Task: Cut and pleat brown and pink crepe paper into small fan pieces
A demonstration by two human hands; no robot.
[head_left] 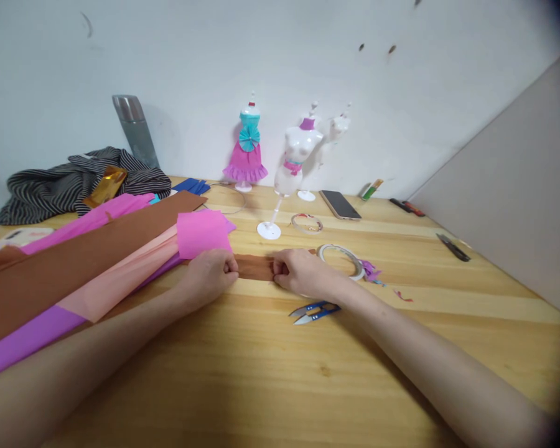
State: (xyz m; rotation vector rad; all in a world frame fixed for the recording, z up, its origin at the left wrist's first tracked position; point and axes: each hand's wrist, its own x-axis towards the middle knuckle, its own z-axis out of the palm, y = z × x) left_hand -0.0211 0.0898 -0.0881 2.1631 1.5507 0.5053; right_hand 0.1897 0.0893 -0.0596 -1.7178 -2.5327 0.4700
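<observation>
Left hand [211,272] at nine o'clock, right hand [302,271] at three: both pinch the strip [255,267]. This probably keeps it taut.

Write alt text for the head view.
A person's left hand and right hand pinch a brown strip between them at a wooden table. Coloured sheets lie to the left, blue snips near the right hand; behind stand small dress forms, one in turquoise and pink.

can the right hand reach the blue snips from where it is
Likely yes: the blue snips lie close to the right hand, mostly uncovered, though it would probably need to release the brown strip first.
</observation>
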